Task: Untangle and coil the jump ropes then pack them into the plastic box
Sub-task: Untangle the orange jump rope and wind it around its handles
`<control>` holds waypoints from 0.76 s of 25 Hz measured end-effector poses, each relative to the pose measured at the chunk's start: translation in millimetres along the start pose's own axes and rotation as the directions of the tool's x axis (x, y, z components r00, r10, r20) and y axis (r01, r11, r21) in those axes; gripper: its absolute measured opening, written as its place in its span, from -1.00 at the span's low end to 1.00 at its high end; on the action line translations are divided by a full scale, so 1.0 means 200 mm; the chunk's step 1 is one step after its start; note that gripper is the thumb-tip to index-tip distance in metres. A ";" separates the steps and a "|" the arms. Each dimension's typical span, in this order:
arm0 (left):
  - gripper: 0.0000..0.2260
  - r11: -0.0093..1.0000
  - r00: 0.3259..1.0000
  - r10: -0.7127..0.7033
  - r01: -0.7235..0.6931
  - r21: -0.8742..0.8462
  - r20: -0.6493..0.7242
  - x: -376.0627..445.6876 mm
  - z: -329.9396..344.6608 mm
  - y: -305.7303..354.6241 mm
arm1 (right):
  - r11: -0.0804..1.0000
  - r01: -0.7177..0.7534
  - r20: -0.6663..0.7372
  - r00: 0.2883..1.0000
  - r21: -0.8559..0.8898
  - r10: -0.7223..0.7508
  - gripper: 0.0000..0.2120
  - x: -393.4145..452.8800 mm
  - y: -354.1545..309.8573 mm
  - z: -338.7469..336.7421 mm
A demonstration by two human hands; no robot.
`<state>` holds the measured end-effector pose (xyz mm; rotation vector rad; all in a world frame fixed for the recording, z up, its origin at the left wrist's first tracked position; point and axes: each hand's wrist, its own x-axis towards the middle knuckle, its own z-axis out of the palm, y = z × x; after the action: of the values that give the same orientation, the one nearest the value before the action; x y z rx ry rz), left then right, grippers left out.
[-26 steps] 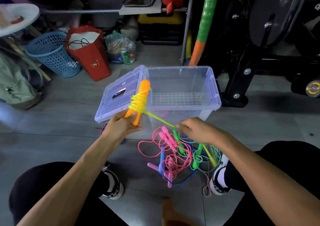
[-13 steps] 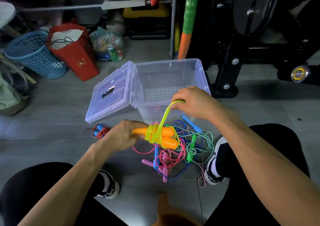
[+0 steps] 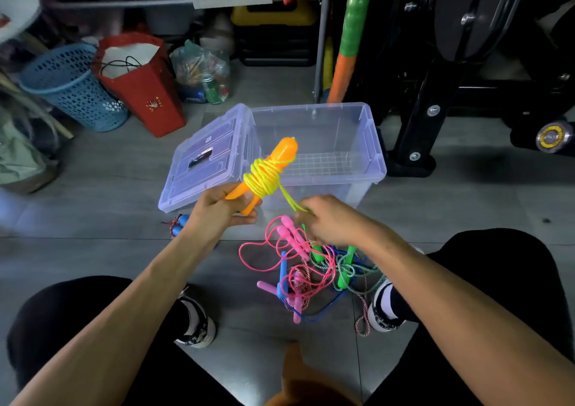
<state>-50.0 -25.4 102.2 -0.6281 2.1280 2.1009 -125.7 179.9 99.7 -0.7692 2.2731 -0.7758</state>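
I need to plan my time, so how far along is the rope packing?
Early. The clear plastic box looks empty. Left hand grips orange handles wrapped in yellow rope; right hand pinches its tail. The pink, blue and green tangle remains on the floor.

1. You have no words or numbers that can be read anywhere here.
2. Your red paper bag (image 3: 146,94) carries a small gold emblem on its front, too small to make out.
3. The lid (image 3: 202,163) of your plastic box (image 3: 367,144) bears a small label, blurred past reading.
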 end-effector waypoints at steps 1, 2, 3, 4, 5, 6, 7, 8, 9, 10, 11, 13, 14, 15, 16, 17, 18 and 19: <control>-0.90 0.997 0.998 -0.015 0.019 0.072 -0.058 0.01 0.02 -0.01 | 0.990 0.007 -0.008 1.000 -0.144 -0.008 -0.71 -0.01 -0.03 0.03; -0.87 0.984 0.994 -0.012 0.031 0.174 -0.107 0.01 0.04 -0.02 | 0.963 0.016 -0.025 0.999 -0.268 -0.023 -0.73 -0.02 -0.06 0.05; -0.86 0.943 0.989 0.031 0.019 0.331 -0.147 0.02 0.06 -0.04 | 0.927 0.020 -0.046 0.998 -0.374 -0.040 -0.76 -0.04 -0.08 0.06; -0.87 0.866 0.981 0.105 -0.009 0.500 -0.164 0.02 0.08 -0.05 | 0.884 0.028 -0.066 0.996 -0.466 -0.066 -0.79 -0.05 -0.11 0.07; -0.89 0.755 0.970 0.191 -0.046 0.655 -0.152 0.02 0.09 -0.05 | 0.842 0.036 -0.084 0.992 -0.538 -0.096 -0.80 -0.05 -0.13 0.07; -0.91 0.644 0.957 0.269 -0.096 0.759 -0.107 0.02 0.11 -0.06 | 0.809 0.043 -0.100 0.987 -0.587 -0.125 -0.80 -0.06 -0.16 0.06; -0.95 0.563 0.947 0.313 -0.129 0.816 -0.066 0.02 0.13 -0.07 | 0.784 0.046 -0.108 0.984 -0.619 -0.143 -0.78 -0.06 -0.17 0.05; -0.98 0.519 0.944 0.327 -0.142 0.843 -0.043 0.01 0.14 -0.07 | 0.765 0.048 -0.108 0.982 -0.643 -0.152 -0.78 -0.06 -0.19 0.03; -0.95 0.491 0.946 0.319 -0.119 0.863 -0.051 0.01 0.16 -0.07 | 0.751 0.056 -0.096 0.983 -0.658 -0.158 -0.80 -0.06 -0.20 0.02; -0.93 0.478 0.950 0.306 -0.094 0.873 -0.065 0.02 0.17 -0.07 | 0.742 0.069 -0.080 0.983 -0.667 -0.163 -0.82 -0.07 -0.20 0.01; -0.92 0.496 0.956 0.275 -0.053 0.866 -0.099 0.03 0.17 -0.06 | 0.737 0.085 -0.057 0.985 -0.670 -0.166 -0.84 -0.08 -0.21 0.01; -0.87 0.689 0.964 0.124 0.088 0.720 -0.236 0.05 0.16 -0.04 | 0.732 0.119 -0.031 0.982 -0.671 -0.188 -0.83 -0.10 -0.23 0.03; -0.86 0.823 0.950 -0.020 0.192 0.534 -0.311 0.07 0.15 -0.03 | 0.731 0.124 -0.031 0.980 -0.671 -0.194 -0.81 -0.11 -0.23 0.03; -0.87 0.922 0.922 -0.182 0.281 0.266 -0.343 0.08 0.13 -0.01 | 0.740 0.122 -0.035 0.980 -0.662 -0.194 -0.75 -0.11 -0.24 0.02; -0.89 0.944 0.896 -0.318 0.329 -0.017 -0.312 0.09 0.11 0.00 | 0.760 0.108 -0.046 0.983 -0.641 -0.178 -0.70 -0.11 -0.23 0.01; -0.89 0.904 0.884 -0.402 0.341 -0.258 -0.240 0.10 0.08 0.02 | 0.790 0.086 -0.060 0.986 -0.607 -0.154 -0.66 -0.11 -0.22 0.00; -0.89 0.827 0.880 -0.447 0.338 -0.449 -0.160 0.11 0.05 0.03 | 0.818 0.062 -0.070 0.990 -0.571 -0.124 -0.63 -0.11 -0.20 0.00; -0.88 0.734 0.880 -0.465 0.323 -0.598 -0.094 0.12 0.01 0.05 | 0.839 0.052 -0.064 0.993 -0.541 -0.103 -0.60 -0.10 -0.18 0.00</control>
<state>-75.6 -29.6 103.1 -1.3244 1.2251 2.4677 -100.7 169.7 132.3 -1.1009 2.5902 -0.1870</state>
